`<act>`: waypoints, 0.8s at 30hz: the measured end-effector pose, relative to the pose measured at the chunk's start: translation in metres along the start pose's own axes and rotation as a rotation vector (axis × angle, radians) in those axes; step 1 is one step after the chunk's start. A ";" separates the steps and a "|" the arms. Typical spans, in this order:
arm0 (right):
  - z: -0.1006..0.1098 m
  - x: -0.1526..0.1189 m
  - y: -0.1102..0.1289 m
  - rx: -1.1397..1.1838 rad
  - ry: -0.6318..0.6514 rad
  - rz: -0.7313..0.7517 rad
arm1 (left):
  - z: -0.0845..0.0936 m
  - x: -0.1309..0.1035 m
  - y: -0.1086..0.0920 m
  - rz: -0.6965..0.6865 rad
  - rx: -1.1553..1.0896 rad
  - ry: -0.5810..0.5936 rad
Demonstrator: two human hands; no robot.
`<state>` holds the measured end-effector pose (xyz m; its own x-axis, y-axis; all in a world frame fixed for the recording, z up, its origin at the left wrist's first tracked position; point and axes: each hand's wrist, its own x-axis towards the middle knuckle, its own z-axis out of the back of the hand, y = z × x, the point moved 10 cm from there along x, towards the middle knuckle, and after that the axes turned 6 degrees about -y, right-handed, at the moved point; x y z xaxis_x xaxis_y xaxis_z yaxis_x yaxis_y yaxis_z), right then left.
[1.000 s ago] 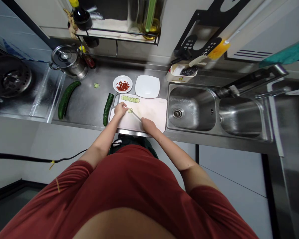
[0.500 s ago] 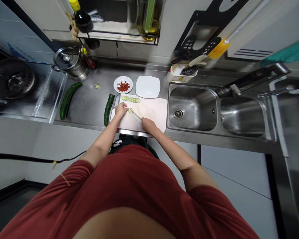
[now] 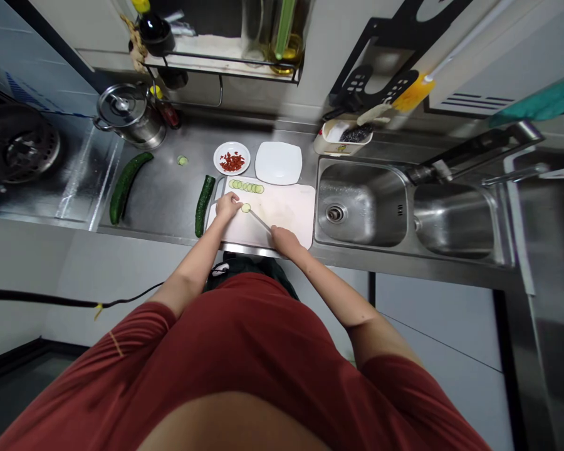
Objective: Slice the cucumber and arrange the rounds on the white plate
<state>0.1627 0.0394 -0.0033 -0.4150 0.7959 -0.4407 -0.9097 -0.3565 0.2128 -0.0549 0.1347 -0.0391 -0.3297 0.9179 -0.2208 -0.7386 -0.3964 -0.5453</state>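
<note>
As R hand [image 3: 286, 241] clamps knife [image 3: 261, 221], L hand [image 3: 228, 206] sits nr cuc. pc [image 3: 246, 208] — can't tell L grip.

Dressed in red above, dark below

Wears a loose red top [image 3: 244, 332] with a wide, rounded neckline [image 3: 235, 394] and soft creases across the front. Ends just above the elbows at both left sleeve [image 3: 145, 329] and right sleeve [image 3: 404, 388]; shows a thin, pale orange line [image 3: 116, 344] across the left. Has dark greenish trousers [image 3: 247, 264] below, with a white patch [image 3: 220, 269], too small to identify, near the left hip. Includes a black cable [image 3: 75, 302] with a yellow tie [image 3: 98, 310], reaching the left arm [image 3: 192, 269].
</note>
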 end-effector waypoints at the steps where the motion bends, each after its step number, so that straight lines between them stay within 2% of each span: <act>1: 0.000 0.002 0.001 0.000 -0.001 -0.002 | 0.000 0.000 0.000 -0.001 0.001 0.003; 14: 0.009 0.023 0.016 -0.014 -0.028 0.026 | 0.001 -0.001 -0.001 0.008 0.010 0.007; 24: -0.001 0.001 0.000 -0.006 -0.008 -0.007 | 0.000 0.000 0.001 0.003 0.000 0.004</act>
<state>0.1622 0.0393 -0.0050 -0.4086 0.8023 -0.4352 -0.9127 -0.3541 0.2041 -0.0551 0.1347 -0.0398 -0.3296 0.9167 -0.2260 -0.7375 -0.3994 -0.5446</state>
